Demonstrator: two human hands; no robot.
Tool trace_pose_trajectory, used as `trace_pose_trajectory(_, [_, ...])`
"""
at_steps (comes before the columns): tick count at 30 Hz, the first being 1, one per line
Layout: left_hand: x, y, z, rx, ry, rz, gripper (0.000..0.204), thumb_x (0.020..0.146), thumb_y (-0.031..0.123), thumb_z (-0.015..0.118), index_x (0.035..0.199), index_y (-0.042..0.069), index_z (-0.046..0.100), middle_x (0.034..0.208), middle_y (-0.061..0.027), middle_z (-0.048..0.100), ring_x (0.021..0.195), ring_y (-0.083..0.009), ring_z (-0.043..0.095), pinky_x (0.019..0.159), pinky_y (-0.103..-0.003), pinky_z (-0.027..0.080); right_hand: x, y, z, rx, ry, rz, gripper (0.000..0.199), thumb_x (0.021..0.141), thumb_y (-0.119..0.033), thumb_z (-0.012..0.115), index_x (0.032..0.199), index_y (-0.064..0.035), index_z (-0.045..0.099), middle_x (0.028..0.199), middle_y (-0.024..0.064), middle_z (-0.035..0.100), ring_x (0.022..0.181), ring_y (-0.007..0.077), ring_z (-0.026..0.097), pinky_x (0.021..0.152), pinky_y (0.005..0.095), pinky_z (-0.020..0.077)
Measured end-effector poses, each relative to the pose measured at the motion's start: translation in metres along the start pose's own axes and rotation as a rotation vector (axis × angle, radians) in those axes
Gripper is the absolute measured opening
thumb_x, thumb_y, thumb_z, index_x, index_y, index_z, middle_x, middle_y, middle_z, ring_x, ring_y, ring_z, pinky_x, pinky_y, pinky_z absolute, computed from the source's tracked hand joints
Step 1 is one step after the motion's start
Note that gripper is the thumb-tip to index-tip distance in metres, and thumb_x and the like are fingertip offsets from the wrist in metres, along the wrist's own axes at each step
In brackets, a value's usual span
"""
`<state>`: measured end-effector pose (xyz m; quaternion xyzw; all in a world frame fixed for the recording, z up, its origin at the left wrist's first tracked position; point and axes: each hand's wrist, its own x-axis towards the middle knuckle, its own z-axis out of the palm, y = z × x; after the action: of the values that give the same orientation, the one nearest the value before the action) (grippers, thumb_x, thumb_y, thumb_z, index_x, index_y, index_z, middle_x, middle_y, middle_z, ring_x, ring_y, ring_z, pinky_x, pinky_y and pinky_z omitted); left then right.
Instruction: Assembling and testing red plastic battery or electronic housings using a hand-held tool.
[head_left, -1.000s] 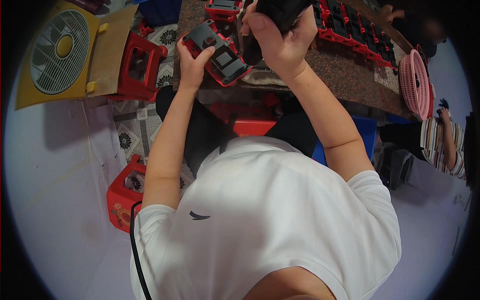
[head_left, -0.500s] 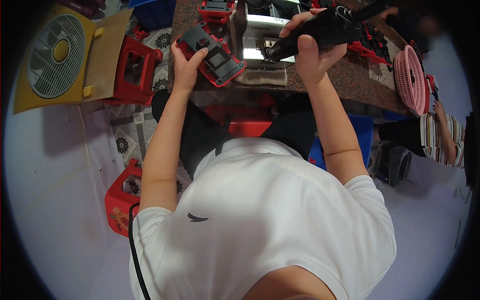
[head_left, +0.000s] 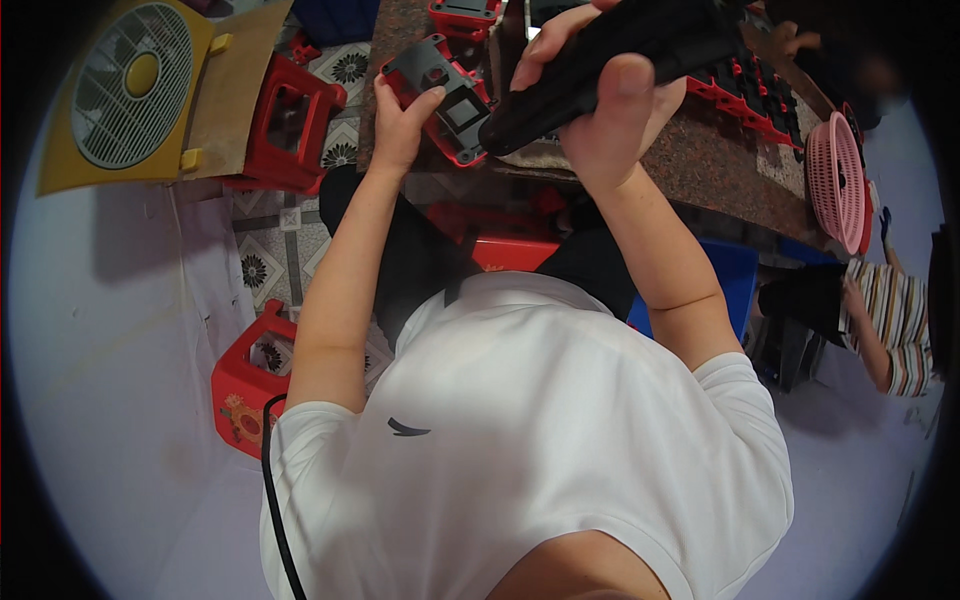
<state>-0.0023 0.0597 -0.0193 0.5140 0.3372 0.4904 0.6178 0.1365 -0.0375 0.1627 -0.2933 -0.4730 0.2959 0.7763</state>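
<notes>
My left hand grips the near left edge of a red and dark grey plastic housing, thumb on its top face. The housing lies tilted at the table's near edge and has a square window in it. In my right hand is a black electric screwdriver, fingers wrapped round its body. Its narrow end points down left, at the housing's right corner. Whether the tip touches the housing I cannot tell. A pale metal box behind is mostly hidden by the hand and tool.
Another red and grey housing sits farther back on the speckled stone table. To the right are a row of red and black parts and a pink basket. A yellow fan and red stool stand left. Another person is at right.
My right hand has brought the screwdriver left and toward me, from the pale metal box to the housing's corner. The left hand keeps its hold. The whole view has shifted slightly.
</notes>
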Motion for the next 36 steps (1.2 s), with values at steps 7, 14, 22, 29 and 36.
trace_pose_trajectory(7, [0.002, -0.002, -0.002, -0.082, -0.037, 0.013, 0.060, 0.076, 0.016, 0.073, 0.123, 0.001, 0.037, 0.112, -0.0104, 0.056, 0.103, -0.0171, 0.055, 0.092, -0.031, 0.044, 0.001, 0.040, -0.011, -0.143, -0.279, -0.257, 0.031, 0.078, -0.011, 0.077, 0.095, 0.0000, 0.053, 0.073, 0.0057, 0.064, 0.061, 0.0122, 0.062, 0.055, 0.0239, 0.0503])
trace_pose_trajectory(14, [-0.003, 0.000, -0.001, -0.016, 0.022, 0.005, 0.064, 0.076, 0.018, 0.073, 0.125, 0.000, 0.036, 0.115, -0.0121, 0.056, 0.104, -0.0181, 0.056, 0.093, -0.032, 0.045, -0.007, 0.034, 0.007, -0.279, -0.389, -0.248, 0.047, 0.076, -0.012, 0.075, 0.113, 0.0022, 0.049, 0.084, 0.0100, 0.064, 0.068, 0.0152, 0.062, 0.062, 0.0262, 0.0506])
trace_pose_trajectory(22, [0.000, -0.005, -0.002, 0.047, -0.012, 0.034, 0.060, 0.078, 0.018, 0.072, 0.124, 0.001, 0.038, 0.112, -0.0107, 0.058, 0.102, -0.0174, 0.057, 0.090, -0.032, 0.046, 0.008, 0.027, 0.010, -0.157, -0.284, -0.075, 0.056, 0.075, -0.029, 0.079, 0.113, 0.0010, 0.049, 0.083, 0.0094, 0.063, 0.066, 0.0151, 0.060, 0.060, 0.0270, 0.0505])
trace_pose_trajectory(29, [-0.001, 0.004, -0.002, 0.012, -0.014, -0.028, 0.056, 0.079, 0.017, 0.070, 0.123, 0.002, 0.039, 0.113, -0.0106, 0.056, 0.102, -0.0180, 0.057, 0.091, -0.032, 0.046, 0.026, -0.003, -0.045, -0.337, -0.077, -0.213, 0.046, 0.087, -0.037, 0.069, 0.108, -0.0014, 0.049, 0.074, 0.0096, 0.060, 0.058, 0.0162, 0.059, 0.052, 0.0291, 0.0500])
trace_pose_trajectory(36, [0.000, 0.007, 0.003, -0.026, -0.027, -0.031, 0.055, 0.079, 0.016, 0.069, 0.123, 0.001, 0.040, 0.115, -0.0111, 0.055, 0.104, -0.0179, 0.056, 0.092, -0.032, 0.044, 0.017, 0.020, -0.088, -0.414, -0.208, -0.344, 0.045, 0.088, -0.031, 0.065, 0.111, 0.0022, 0.045, 0.077, 0.0143, 0.062, 0.062, 0.0183, 0.062, 0.057, 0.0281, 0.0523])
